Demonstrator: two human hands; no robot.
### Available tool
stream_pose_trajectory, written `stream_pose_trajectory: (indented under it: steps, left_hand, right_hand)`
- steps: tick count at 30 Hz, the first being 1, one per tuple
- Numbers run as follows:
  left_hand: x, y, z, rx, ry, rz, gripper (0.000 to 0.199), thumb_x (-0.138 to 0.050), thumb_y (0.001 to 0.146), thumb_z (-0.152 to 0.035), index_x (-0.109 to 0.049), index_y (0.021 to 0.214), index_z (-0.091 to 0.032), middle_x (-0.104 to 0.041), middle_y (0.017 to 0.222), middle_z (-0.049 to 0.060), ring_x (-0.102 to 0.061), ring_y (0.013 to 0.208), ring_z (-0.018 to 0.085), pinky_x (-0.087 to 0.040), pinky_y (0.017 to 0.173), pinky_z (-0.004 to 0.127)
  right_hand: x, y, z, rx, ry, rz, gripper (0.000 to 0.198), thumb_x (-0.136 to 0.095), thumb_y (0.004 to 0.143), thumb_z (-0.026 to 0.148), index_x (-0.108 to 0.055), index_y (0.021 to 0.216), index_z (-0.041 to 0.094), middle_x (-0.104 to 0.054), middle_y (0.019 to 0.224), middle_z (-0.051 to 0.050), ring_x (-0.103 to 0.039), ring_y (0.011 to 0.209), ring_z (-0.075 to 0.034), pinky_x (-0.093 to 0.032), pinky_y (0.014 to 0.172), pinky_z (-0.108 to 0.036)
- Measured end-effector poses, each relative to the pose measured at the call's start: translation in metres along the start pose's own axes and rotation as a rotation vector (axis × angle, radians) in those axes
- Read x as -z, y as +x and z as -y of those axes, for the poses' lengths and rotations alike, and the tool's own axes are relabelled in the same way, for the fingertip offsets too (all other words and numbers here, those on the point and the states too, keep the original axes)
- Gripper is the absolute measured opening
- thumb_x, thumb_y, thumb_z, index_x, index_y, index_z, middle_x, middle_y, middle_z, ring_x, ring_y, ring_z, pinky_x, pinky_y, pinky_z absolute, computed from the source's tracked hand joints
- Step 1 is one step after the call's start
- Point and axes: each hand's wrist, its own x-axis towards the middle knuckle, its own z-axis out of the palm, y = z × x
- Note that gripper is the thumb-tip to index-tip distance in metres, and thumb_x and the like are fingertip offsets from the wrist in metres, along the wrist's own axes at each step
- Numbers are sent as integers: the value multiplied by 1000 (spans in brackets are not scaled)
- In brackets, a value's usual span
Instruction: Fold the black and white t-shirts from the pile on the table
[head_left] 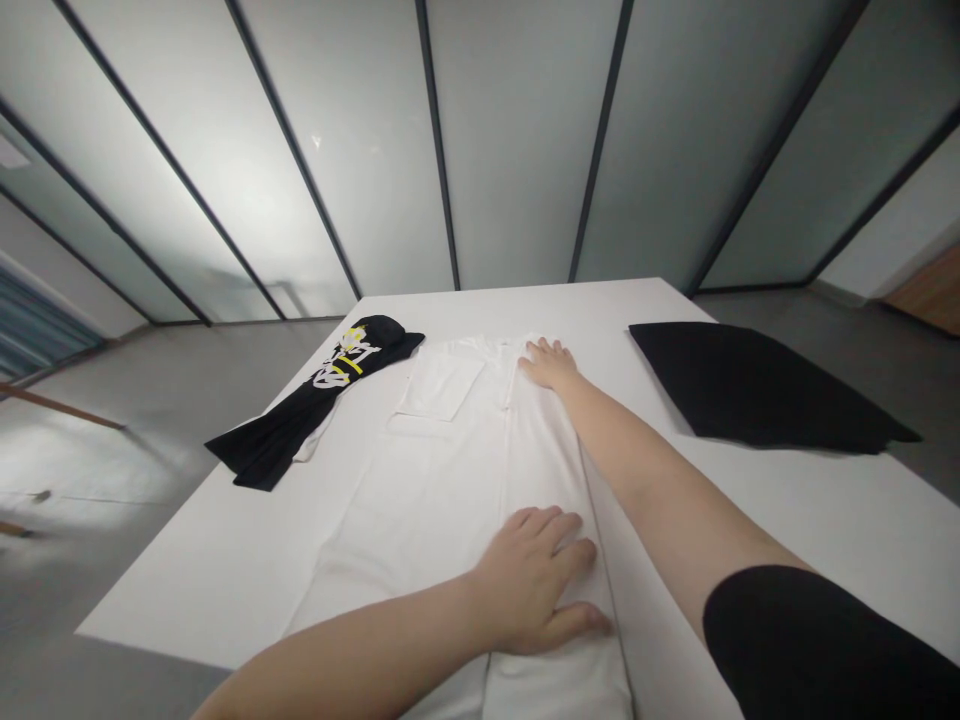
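Observation:
A white garment that looks like a pair of trousers (427, 500) lies spread flat, its waist end at the far side and its length running towards me. A patch pocket (439, 388) shows near its upper left. My left hand (536, 580) reaches across and rests on the right part of the cloth, fingers apart, gripping nothing. Farther off, my right hand (551, 362) lies open on the upper right corner by the waist, fingers spread on the fabric. A seam runs lengthwise between the two sides.
The garment lies on a white table (187, 570). A folded black garment with white and yellow print (337, 385) is at the left edge. At the right, a folded black cloth (757, 385) extends past the table edge. Frosted glass panels (510, 140) stand behind.

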Motion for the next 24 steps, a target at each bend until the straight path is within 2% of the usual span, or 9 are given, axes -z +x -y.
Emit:
stream_pose_trajectory:
  steps: [4, 6, 8, 11, 13, 15, 18, 21, 24]
  left_hand:
    - [-3, 5, 9, 105, -15, -62, 52, -44, 109, -58, -62, 141, -21, -61, 152, 14, -56, 138, 32, -45, 117, 49]
    - [-4, 6, 11, 137, -2, -85, 48, -46, 109, -56, -64, 136, -21, -62, 147, 14, -56, 136, 32, -46, 115, 49]
    - [-5, 6, 13, 153, 13, -100, 44, -49, 109, -54, -64, 132, -20, -63, 143, 14, -56, 133, 32, -47, 113, 48]
    - [-6, 8, 12, 167, 65, -87, 40, -54, 106, -53, -65, 127, -20, -64, 135, 14, -58, 124, 32, -49, 107, 48]
    - [-6, 9, 9, 175, 116, -48, 37, -57, 105, -53, -65, 121, -20, -65, 125, 13, -60, 115, 32, -51, 100, 48]
    - [-5, 11, 4, 171, 156, 0, 33, -57, 104, -51, -65, 116, -21, -66, 117, 12, -60, 108, 31, -52, 95, 47]
    - [-2, 11, -5, 166, 169, 59, 30, -55, 105, -48, -66, 114, -21, -68, 114, 11, -61, 107, 30, -53, 94, 46]
    - [-3, 8, -10, 226, 185, 58, 39, -53, 106, -52, -67, 122, -20, -68, 131, 15, -60, 122, 34, -50, 104, 51]
    - [-10, 4, -5, 304, 242, -6, 65, -45, 105, -64, -58, 149, -17, -48, 165, 21, -40, 153, 44, -35, 122, 65]
  right_hand:
    - [7, -7, -3, 17, 93, -86, 54, -41, 110, 39, -61, 155, 19, -52, 166, -14, -47, 154, -34, -37, 126, -50]
    - [11, -18, -5, 72, 158, -136, 51, -39, 110, 32, -65, 151, 17, -58, 162, -12, -49, 153, -28, -38, 126, -44]
    - [12, -39, -7, 169, 240, -175, 47, -43, 108, 29, -72, 142, 16, -64, 156, -12, -49, 153, -27, -38, 127, -43]
    - [9, -91, -9, 332, 295, -156, 43, -46, 107, 30, -79, 132, 19, -70, 149, -11, -54, 150, -27, -38, 128, -44]
    - [7, -135, -8, 401, 282, -114, 45, -46, 107, 32, -76, 138, 20, -66, 153, -10, -54, 150, -27, -37, 129, -45]
    - [6, -178, -7, 464, 230, -20, 49, -49, 106, 36, -69, 148, 20, -59, 161, -10, -48, 155, -28, -36, 130, -48]
    - [11, -226, -4, 456, 119, 110, 59, -50, 107, 43, -57, 160, 20, -44, 172, -10, -36, 162, -36, -33, 130, -57]
    - [19, -243, 0, 406, 45, 177, 65, -48, 108, 48, -48, 167, 21, -35, 177, -11, -29, 164, -39, -31, 130, -61]
    - [21, -238, 5, 367, 4, 179, 66, -42, 110, 49, -43, 169, 21, -31, 178, -10, -27, 165, -39, -29, 131, -60]
